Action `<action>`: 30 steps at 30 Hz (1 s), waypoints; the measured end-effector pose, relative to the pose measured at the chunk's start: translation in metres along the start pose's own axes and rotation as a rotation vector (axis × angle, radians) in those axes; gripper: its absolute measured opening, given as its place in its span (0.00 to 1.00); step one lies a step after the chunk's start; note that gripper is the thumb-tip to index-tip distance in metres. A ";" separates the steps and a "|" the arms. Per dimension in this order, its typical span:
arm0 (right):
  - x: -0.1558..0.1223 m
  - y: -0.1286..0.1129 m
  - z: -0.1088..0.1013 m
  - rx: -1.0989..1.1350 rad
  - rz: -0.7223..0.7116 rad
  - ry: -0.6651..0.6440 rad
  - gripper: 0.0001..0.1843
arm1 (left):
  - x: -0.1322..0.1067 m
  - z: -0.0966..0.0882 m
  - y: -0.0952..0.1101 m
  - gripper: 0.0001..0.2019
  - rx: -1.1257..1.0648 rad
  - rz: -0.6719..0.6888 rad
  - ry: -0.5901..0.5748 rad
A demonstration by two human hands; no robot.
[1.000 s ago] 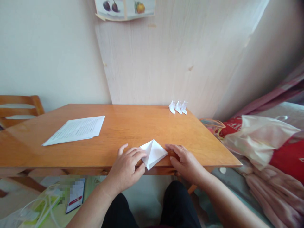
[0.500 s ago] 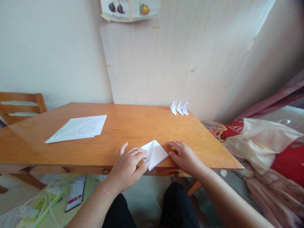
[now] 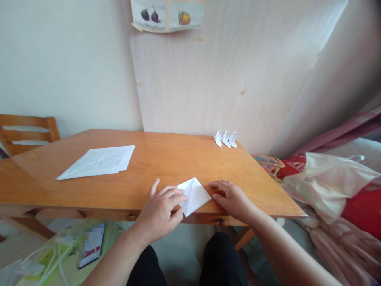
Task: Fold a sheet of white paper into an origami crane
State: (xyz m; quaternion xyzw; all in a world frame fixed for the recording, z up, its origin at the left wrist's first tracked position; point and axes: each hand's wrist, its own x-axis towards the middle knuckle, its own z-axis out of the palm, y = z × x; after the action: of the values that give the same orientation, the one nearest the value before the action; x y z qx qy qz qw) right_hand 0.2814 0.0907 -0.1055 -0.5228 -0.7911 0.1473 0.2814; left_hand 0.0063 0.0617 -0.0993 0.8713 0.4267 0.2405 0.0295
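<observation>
A folded white paper square (image 3: 195, 194), turned like a diamond with a crease down its middle, lies at the near edge of the wooden table (image 3: 166, 163). My left hand (image 3: 160, 210) rests on its left side, fingers pressing the paper flat. My right hand (image 3: 232, 198) lies flat on the table just right of the paper, its fingertips touching the right corner. Three small folded white paper figures (image 3: 225, 138) stand in a row at the table's far right edge.
A printed sheet of paper (image 3: 98, 161) lies on the left of the table. A wooden chair (image 3: 26, 133) stands at far left. Bags and pink bedding (image 3: 333, 186) lie to the right. A phone and cables (image 3: 89, 244) lie below the table.
Both hands and the folded paper stay in nearly the same place; only the view has shifted slightly.
</observation>
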 end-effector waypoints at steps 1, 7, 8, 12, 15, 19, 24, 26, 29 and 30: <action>0.000 0.000 0.000 -0.004 -0.006 -0.010 0.20 | 0.000 -0.001 0.000 0.16 -0.002 0.003 -0.009; 0.001 -0.002 -0.002 -0.005 -0.009 -0.037 0.19 | 0.001 -0.005 0.003 0.10 -0.020 -0.005 -0.031; 0.001 -0.002 -0.002 0.003 -0.009 -0.035 0.19 | 0.001 -0.004 0.004 0.10 -0.017 -0.008 -0.026; 0.001 0.000 -0.002 0.040 -0.020 -0.026 0.18 | 0.001 -0.002 0.004 0.10 -0.001 -0.006 -0.004; 0.000 0.000 -0.001 0.064 -0.027 -0.015 0.17 | 0.002 -0.001 0.004 0.10 -0.011 0.009 -0.001; -0.001 -0.003 -0.001 0.076 -0.026 0.000 0.15 | 0.003 0.000 0.005 0.11 -0.027 -0.007 0.015; -0.002 -0.015 -0.001 0.079 -0.068 -0.004 0.10 | 0.002 0.001 0.004 0.09 -0.023 -0.006 0.004; -0.004 -0.018 0.000 0.088 -0.098 -0.016 0.10 | 0.002 0.002 0.003 0.10 -0.018 0.002 0.000; -0.007 -0.019 0.005 0.146 -0.132 -0.006 0.12 | 0.001 0.001 0.001 0.11 -0.019 0.015 -0.009; -0.007 -0.018 0.006 0.174 -0.145 0.003 0.13 | 0.001 0.001 0.000 0.11 -0.022 0.018 -0.013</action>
State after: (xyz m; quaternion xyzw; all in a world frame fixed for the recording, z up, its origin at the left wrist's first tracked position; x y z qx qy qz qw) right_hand 0.2661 0.0770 -0.1032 -0.4381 -0.8105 0.1941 0.3369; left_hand 0.0073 0.0621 -0.1002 0.8763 0.4159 0.2400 0.0397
